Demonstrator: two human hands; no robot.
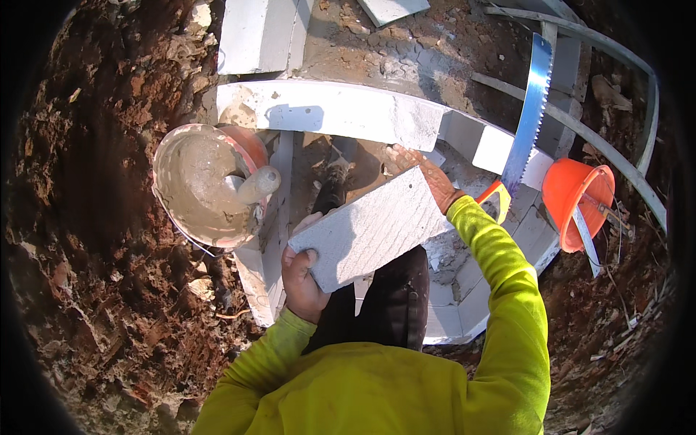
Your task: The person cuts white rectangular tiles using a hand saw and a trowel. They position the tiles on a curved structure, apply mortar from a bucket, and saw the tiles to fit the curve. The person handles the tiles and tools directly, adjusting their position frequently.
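I hold a flat grey-white block tilted in front of me, over a low ring of white blocks. My left hand grips its lower left corner. My right hand lies against its upper right edge, fingers spread. Both sleeves are bright yellow-green. Below the block my dark trouser legs stand inside the ring.
A bucket of grey mortar with a tool handle in it sits on the left wall. A hand saw with a yellow handle leans on the right wall, beside a tipped orange bucket. Red-brown soil surrounds the pit. Metal bars lie at the right.
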